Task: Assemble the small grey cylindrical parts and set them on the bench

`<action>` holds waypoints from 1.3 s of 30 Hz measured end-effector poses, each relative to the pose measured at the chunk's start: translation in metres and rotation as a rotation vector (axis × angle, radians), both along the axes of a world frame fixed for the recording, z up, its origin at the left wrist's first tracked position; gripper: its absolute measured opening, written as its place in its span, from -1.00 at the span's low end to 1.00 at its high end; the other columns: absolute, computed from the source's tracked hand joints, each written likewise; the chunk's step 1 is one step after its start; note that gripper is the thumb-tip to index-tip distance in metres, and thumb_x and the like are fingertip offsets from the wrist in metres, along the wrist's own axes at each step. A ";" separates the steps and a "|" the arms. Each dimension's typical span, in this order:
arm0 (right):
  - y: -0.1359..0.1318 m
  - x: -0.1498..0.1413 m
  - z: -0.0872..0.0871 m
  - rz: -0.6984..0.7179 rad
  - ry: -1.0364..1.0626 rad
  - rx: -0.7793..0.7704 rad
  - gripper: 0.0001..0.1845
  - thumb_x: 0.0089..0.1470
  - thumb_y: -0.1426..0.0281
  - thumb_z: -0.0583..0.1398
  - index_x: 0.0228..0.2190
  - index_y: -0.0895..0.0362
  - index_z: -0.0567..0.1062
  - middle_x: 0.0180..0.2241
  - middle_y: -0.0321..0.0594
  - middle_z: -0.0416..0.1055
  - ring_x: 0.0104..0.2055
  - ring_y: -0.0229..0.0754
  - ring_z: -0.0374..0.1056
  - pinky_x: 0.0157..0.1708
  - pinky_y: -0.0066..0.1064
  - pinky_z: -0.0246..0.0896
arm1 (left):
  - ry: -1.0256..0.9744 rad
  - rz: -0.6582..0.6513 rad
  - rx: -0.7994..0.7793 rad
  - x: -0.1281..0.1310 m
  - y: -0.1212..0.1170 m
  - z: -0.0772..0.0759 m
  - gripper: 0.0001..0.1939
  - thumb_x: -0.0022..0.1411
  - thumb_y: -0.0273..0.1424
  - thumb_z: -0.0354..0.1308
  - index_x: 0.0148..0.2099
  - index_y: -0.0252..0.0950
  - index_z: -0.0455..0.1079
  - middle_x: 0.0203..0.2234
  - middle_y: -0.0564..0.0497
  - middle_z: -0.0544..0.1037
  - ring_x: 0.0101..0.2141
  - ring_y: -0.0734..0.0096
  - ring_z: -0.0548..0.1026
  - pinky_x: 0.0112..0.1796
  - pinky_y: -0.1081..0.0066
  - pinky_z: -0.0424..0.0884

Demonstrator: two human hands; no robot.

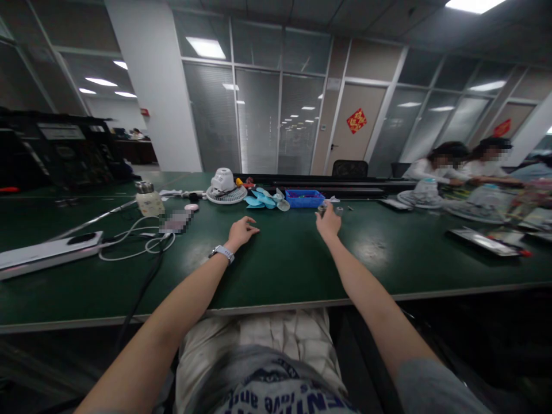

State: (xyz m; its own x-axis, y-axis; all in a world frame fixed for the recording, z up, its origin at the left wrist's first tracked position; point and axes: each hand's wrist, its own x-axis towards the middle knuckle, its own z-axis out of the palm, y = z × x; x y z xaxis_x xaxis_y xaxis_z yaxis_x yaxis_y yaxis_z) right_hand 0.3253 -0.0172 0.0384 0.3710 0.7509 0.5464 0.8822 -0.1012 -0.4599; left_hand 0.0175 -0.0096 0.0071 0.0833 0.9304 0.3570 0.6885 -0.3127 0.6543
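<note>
Glass partitions (256,115) with blinds run along the far side of the room, with a pale door (360,98) bearing a red paper decoration (356,121) toward the right. Before me stretches a dark green table (276,264), its near edge just in front of my lap.

My left hand (244,232) is just above or on the table, left of the middle; it is released, with the fingers loosely bent and the thumb apart from them. A pale watch (222,253) circles that wrist. My right hand (329,219) reaches farther out, fingers curled down at a small dark metallic part (321,211) on its left side. I cannot tell whether I am grasping that part or only have my fingers beside it. Just to the right of this hand is a small clear or grey piece (340,213), and a little farther right lies a tiny metal piece (349,208).

Beyond my right hand, slightly left, sits a blue tray (305,202) with small contents too small to make out. Light blue fan blades (261,199) lie left of it, and farther left a white fan (223,180) rests on its round grille. At the left are a cream-coloured bottle (150,204), looped white cable (149,248) and a long white device (52,253). At the far right, two people bend over more white fans (426,192).
</note>
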 end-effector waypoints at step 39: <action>-0.006 -0.103 -0.012 0.832 -0.267 -0.009 -0.58 0.12 0.61 0.09 -0.11 0.00 0.58 -0.13 -0.24 0.54 -0.09 -0.15 0.44 0.01 -0.30 0.24 | -0.077 0.286 -0.012 -0.001 0.006 -0.002 -0.68 0.32 -0.20 -0.03 -0.08 -0.29 0.40 -0.26 -0.12 0.62 -0.17 0.22 0.54 -0.17 0.35 0.34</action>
